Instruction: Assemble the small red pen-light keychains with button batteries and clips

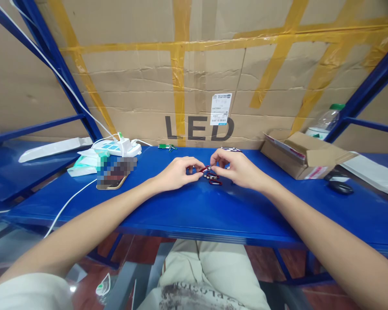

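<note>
Left hand [177, 173], right hand [235, 168]: fingertips pinched on red carabiner [204, 169]. Likely light, stiff, slick; grip at ends.

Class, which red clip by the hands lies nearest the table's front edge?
The front red clip, lowest in view on the blue table; a second red clip sits just behind it, and a third red clip is between left hand and right hand.
</note>
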Demonstrator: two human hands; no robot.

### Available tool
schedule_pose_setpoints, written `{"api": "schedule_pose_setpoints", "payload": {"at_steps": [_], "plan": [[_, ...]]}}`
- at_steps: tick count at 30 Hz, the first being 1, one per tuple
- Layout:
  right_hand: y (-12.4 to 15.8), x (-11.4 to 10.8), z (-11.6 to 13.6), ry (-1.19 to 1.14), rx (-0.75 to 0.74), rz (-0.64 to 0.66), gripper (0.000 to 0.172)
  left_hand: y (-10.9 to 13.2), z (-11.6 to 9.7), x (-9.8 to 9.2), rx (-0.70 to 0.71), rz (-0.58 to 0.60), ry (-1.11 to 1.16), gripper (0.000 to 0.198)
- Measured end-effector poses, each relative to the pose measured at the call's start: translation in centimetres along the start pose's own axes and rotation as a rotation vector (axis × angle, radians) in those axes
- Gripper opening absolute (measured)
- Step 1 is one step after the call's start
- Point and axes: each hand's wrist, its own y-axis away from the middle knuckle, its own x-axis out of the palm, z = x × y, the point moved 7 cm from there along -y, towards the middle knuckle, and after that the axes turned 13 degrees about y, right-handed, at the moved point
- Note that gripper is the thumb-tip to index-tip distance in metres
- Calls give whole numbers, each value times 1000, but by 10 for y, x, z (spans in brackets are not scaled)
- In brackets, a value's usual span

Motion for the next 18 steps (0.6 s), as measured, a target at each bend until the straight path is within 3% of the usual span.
{"api": "schedule_pose_setpoints", "payload": {"at_steps": [18], "plan": [[1,-2,7,31,-53,-34,5,-1,-3,-3,17,-14,-27,19]]}}
